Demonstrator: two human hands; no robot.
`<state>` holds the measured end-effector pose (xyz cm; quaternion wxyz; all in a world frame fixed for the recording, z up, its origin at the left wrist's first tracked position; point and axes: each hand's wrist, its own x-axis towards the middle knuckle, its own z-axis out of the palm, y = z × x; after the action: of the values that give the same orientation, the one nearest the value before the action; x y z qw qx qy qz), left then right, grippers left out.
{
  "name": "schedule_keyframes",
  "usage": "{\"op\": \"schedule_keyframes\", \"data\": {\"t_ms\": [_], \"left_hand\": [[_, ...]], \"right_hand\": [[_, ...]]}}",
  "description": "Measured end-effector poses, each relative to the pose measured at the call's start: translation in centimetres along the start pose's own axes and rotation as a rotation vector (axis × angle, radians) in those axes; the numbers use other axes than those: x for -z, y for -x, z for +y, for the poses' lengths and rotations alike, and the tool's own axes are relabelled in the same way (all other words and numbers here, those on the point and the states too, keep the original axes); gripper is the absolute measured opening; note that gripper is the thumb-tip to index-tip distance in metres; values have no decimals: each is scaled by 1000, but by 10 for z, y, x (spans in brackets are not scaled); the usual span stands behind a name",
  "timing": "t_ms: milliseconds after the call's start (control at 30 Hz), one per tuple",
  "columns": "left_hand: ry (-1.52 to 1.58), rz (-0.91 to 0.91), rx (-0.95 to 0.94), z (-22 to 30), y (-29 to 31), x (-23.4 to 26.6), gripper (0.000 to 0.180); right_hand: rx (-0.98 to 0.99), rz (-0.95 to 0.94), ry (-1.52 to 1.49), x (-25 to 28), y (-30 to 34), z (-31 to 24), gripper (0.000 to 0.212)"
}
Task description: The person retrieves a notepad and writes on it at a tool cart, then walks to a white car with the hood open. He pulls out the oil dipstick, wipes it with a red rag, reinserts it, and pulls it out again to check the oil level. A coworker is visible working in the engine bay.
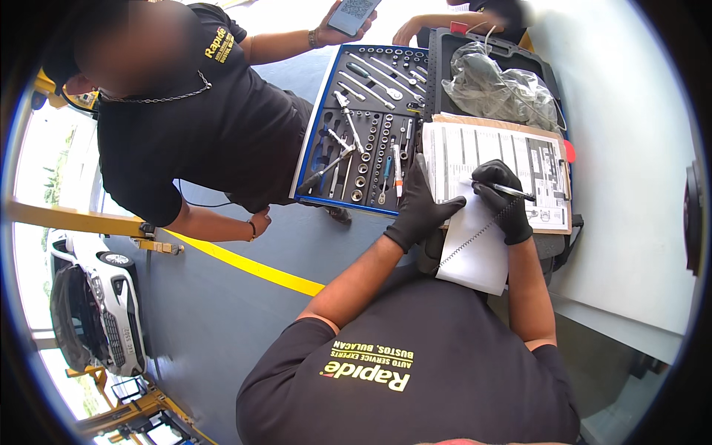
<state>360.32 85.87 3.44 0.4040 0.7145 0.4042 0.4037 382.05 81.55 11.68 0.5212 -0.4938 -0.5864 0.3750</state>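
My right hand, in a black glove, is closed around a pen held over the papers. A dark coiled cord trails from near that hand across a loose white sheet. The sheet hangs over the near edge of a printed form on a brown clipboard. My left hand, gloved too, lies along the left edge of the papers with its fingers stretched and thumb apart, holding nothing. The pen tip is hidden by my fingers.
A blue-edged tool tray with sockets and ratchets lies left of the clipboard. Clear plastic wrapping sits in a black case behind it. At left stands a person holding a phone. A white car is farther left.
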Motion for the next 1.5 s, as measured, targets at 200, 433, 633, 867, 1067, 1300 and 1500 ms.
{"op": "schedule_keyframes", "data": {"t_ms": [200, 433, 633, 867, 1067, 1300, 1500], "left_hand": [[-19, -22, -7, 8, 1, 2, 130], [27, 11, -22, -5, 3, -1, 132], [-28, -45, 29, -10, 4, -5, 133], [91, -52, 92, -16, 1, -8, 132], [32, -1, 21, -18, 2, -11, 138], [-65, 43, -2, -13, 1, -8, 135], [46, -8, 155, 16, 0, 4, 134]], "right_hand": [[103, -13, 136, 2, 0, -5, 15], [144, -16, 201, 1, -1, -6, 17], [121, -15, 150, 0, 1, -6, 16], [173, -14, 154, 2, 1, 1, 16], [141, 3, 126, 1, 3, -3, 16], [220, 84, 203, 5, 3, -14, 16], [123, 78, 251, 11, 0, -6, 16]]}}
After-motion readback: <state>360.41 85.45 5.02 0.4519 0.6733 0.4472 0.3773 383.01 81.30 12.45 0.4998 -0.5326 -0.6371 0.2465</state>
